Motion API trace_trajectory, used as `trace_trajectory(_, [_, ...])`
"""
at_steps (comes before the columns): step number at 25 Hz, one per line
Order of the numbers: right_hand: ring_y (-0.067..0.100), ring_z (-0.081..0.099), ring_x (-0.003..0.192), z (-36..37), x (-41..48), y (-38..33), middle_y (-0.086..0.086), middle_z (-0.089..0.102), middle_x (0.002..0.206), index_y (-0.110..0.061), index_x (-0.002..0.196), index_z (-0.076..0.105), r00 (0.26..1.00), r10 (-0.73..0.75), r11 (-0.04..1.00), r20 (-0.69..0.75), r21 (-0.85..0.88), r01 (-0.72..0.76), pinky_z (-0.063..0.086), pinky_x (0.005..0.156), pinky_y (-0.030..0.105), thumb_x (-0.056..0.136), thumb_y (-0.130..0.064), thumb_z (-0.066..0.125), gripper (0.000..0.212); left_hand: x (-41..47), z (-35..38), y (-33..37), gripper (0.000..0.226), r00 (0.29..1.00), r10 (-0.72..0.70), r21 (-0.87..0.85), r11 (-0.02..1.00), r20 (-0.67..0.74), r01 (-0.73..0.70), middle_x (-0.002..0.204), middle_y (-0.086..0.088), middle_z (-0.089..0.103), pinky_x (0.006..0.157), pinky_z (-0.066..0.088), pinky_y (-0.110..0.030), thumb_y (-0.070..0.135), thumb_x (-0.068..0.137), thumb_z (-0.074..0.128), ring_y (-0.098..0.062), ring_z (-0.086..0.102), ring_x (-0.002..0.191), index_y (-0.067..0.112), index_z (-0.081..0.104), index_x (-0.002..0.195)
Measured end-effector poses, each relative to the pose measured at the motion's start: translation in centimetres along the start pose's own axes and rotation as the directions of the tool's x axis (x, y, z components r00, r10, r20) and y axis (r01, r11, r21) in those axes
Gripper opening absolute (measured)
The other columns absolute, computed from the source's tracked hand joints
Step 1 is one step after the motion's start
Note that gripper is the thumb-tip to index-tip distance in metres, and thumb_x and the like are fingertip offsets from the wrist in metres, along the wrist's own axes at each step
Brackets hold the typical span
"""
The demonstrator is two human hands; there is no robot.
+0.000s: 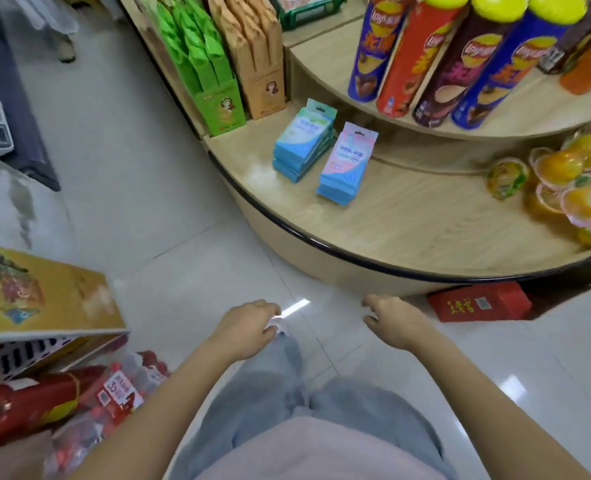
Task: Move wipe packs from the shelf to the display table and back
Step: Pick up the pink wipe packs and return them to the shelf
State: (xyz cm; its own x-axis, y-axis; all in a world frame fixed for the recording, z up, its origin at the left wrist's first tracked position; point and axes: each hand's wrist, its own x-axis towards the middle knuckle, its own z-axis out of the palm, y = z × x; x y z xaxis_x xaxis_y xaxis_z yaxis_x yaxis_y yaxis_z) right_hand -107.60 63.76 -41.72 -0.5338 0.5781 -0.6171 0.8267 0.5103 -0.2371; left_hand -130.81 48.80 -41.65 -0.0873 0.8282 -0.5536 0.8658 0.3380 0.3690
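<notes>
— Where the curved wooden desk (408,216) bends near its black rim, two stacks of wipe packs (302,145): blue stack on the left, pink-topped stack (346,164) just beside it on the right, apart from each other.

— And around them?

— Behind the blue stack, green boxes (214,95) and tan boxes (259,74) upright. On the raised tier, chip cans (436,60) standing in a row. Jelly cups (564,178) heaped at the right edge. Below the desk, a red carton (477,304) on the tiled floor (148,202).

— Hands?

— Both low over the floor, well apart from the packs. Left hand (249,329) loosely curled, holding nothing. Right hand (396,320) with fingers (370,301) spread apart, likewise bare.
</notes>
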Motion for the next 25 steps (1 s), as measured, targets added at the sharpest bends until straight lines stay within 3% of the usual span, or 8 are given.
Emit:
trace_trajectory(3, [0.027,0.054,0.118,-2.0,3.0,-1.5,0.01,0.056,0.132,-0.016,0.134,0.044,0.997,0.071,0.992,0.011,0.105,-0.072,0.047,0.09,0.036,0.096,-0.028,0.042,0.04,5.8,-6.4,-1.1,0.045,0.995,0.095,0.129,0.987,0.037,-0.099,0.135,-0.003,0.051,0.094,0.043,-0.035,0.032,0.093,0.046,-0.024,0.051,0.12,0.021,0.04,0.136])
trace_trajectory(6, [0.027,0.055,0.117,-3.3,4.8,-1.8,0.01,0.057,0.131,-0.017,0.133,0.046,0.99,0.143,0.968,0.01,0.209,-0.142,0.047,0.089,0.036,0.095,-0.027,0.043,0.04,11.9,-11.3,-0.2,0.05,0.99,0.139,0.137,0.981,0.018,-0.14,0.135,-0.004,0.049,0.091,0.046,-0.038,0.036,0.091,0.048,-0.027,0.052,0.119,0.022,0.037,0.138])
trace_trajectory(10, [0.027,0.058,0.109,-5.7,8.0,-0.3,0.009,0.06,0.125,-0.015,0.129,0.05,0.98,0.198,0.926,-0.001,0.328,-0.187,0.047,0.085,0.033,0.093,-0.023,0.046,0.037,19.7,-16.0,3.5,0.054,0.987,0.135,-0.127,0.981,-0.091,-0.146,0.136,-0.005,0.05,0.088,0.041,-0.03,0.037,0.091,0.055,-0.024,0.051,0.119,0.019,0.038,0.139])
trace_trajectory(12, [0.028,0.059,0.104,-7.3,10.1,0.7,0.011,0.062,0.119,-0.013,0.126,0.052,0.978,0.207,0.906,-0.02,0.382,-0.183,0.048,0.084,0.034,0.094,-0.024,0.046,0.034,22.7,-17.5,5.5,0.052,0.981,0.095,-0.284,0.949,-0.167,-0.14,0.133,-0.01,0.052,0.087,0.036,-0.027,0.03,0.091,0.058,-0.026,0.049,0.12,0.011,0.041,0.136])
trace_trajectory(14, [0.027,0.059,0.101,-9.0,12.4,1.7,0.01,0.063,0.115,-0.014,0.124,0.053,0.973,0.227,0.887,-0.039,0.42,-0.191,0.048,0.083,0.034,0.094,-0.026,0.046,0.033,25.5,-18.0,6.6,0.053,0.981,0.06,-0.325,0.938,-0.186,-0.119,0.131,-0.011,0.053,0.091,0.037,-0.03,0.03,0.089,0.061,-0.028,0.047,0.123,0.01,0.042,0.134])
trace_trajectory(19, [0.029,0.059,0.103,-12.7,16.7,3.6,0.011,0.063,0.114,-0.012,0.123,0.052,0.968,0.241,0.878,-0.072,0.44,-0.186,0.048,0.085,0.037,0.094,-0.028,0.047,0.034,29.7,-16.2,6.8,0.079,0.99,-0.079,-0.477,0.879,-0.118,0.014,0.115,0.011,0.058,0.089,0.047,-0.033,0.061,0.059,0.073,-0.013,0.057,0.108,0.03,0.044,0.125])
trace_trajectory(22, [0.029,0.058,0.105,-13.6,18.3,3.8,0.012,0.064,0.114,-0.01,0.125,0.05,0.963,0.268,0.824,-0.032,0.526,-0.212,0.046,0.087,0.034,0.093,-0.028,0.049,0.036,30.3,-14.9,7.0,0.095,0.981,-0.155,-0.477,0.875,-0.117,0.082,0.118,0.011,0.059,0.082,0.043,-0.027,0.066,0.05,0.075,-0.011,0.057,0.106,0.029,0.038,0.129])
trace_trajectory(25, [0.026,0.058,0.105,-14.2,19.4,3.7,0.01,0.063,0.112,-0.011,0.127,0.049,0.944,0.329,0.701,0.035,0.661,-0.269,0.039,0.08,0.025,0.093,-0.031,0.052,0.04,30.6,-14.5,7.0,0.087,0.969,-0.232,-0.447,0.878,-0.087,0.17,0.117,0.002,0.063,0.08,0.046,-0.031,0.061,0.057,0.076,-0.021,0.06,0.106,0.024,0.04,0.126])
